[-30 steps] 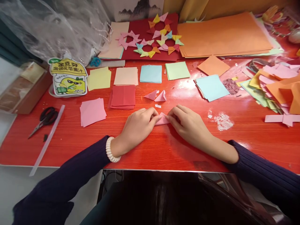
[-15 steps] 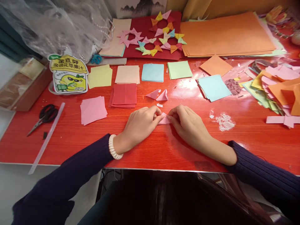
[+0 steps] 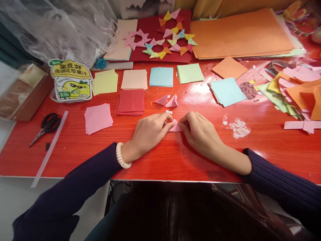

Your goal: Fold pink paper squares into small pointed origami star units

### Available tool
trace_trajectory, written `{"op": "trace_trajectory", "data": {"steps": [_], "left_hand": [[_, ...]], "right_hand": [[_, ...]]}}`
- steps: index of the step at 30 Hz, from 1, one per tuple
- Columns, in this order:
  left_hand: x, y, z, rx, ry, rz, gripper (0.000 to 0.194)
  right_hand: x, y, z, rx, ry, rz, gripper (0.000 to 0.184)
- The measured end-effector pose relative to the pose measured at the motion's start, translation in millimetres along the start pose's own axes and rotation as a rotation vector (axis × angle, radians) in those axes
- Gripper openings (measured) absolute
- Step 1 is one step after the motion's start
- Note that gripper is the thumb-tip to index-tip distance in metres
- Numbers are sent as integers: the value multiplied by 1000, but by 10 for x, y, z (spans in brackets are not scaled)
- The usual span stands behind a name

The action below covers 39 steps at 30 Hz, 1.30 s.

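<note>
A small folded pink paper piece [image 3: 176, 127] lies on the red table [image 3: 160, 157] between my two hands. My left hand [image 3: 147, 132], with a white bead bracelet at its wrist, pinches the piece's left end with curled fingers. My right hand [image 3: 200, 132] pinches its right end, fingers pressed together on the fold. Just beyond the hands lie two finished pink folded triangles [image 3: 167, 100]. Most of the piece is hidden under my fingertips.
Stacks of paper squares lie behind: pink [image 3: 97, 117], red [image 3: 130, 102], yellow [image 3: 104, 82], peach [image 3: 134, 79], blue [image 3: 161, 76], green [image 3: 189, 73]. Scissors [image 3: 46, 125] and a clear strip lie at left. Orange sheets [image 3: 240, 33], paper star rings [image 3: 163, 40] and scraps [image 3: 296, 93] fill the back and right.
My fingers have shifted slightly on the pink piece, closing in over it. The hands stay in the same spot; the view has moved a little.
</note>
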State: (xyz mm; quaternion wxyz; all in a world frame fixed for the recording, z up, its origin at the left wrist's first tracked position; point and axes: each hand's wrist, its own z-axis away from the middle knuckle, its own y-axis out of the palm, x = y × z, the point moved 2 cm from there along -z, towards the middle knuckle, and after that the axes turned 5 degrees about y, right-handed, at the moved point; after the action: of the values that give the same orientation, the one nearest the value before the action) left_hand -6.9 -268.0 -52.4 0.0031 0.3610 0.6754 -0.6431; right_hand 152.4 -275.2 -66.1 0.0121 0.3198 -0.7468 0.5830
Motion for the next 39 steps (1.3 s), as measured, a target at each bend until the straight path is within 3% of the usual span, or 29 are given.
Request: {"op": "trace_trajectory", "data": {"steps": [8,10,20,28,39], "left_hand": [[-30,-4,1,5,55,-90,21],[-34,-7,0,28,53,-103,23],[-58,-59,-10,86,64,-60,20],[-64,-110,-15,48,30,329,11],[-51,-122,10,75,-99,616,18]], "right_hand": [[-18,-106,21,82,89,-173,3],[-10,-148,27,134,126,-230,10],[-10,-115,48,152,21,-188,17],[-12,-199,4,216,53,-394,11],[-32,-275,11,363,282,-656,22]]}}
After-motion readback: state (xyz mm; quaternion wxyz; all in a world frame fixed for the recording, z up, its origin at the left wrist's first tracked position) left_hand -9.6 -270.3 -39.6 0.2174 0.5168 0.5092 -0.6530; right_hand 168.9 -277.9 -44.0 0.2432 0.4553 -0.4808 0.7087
